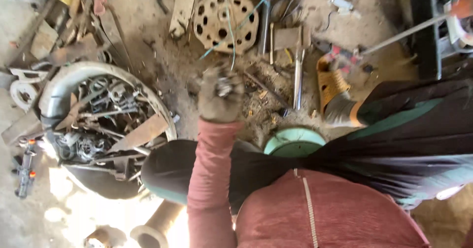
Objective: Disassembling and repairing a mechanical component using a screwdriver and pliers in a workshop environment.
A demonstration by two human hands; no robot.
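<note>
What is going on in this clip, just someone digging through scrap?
A person in a reddish zip top sits over a dirt floor strewn with metal scrap. One gloved hand, on an outstretched arm whose side is hard to tell, is closed around a small metal part; the blur hides what it is. To one side stands a round tub full of scrap metal pieces, and ahead lies a perforated metal disc. The other hand is out of view.

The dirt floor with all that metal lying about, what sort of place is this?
Probably a repair or scrap-metal workshop: a tub full of rusty metal parts, a perforated metal disc on the ground, and a gloved hand holding a small metal piece.
</note>
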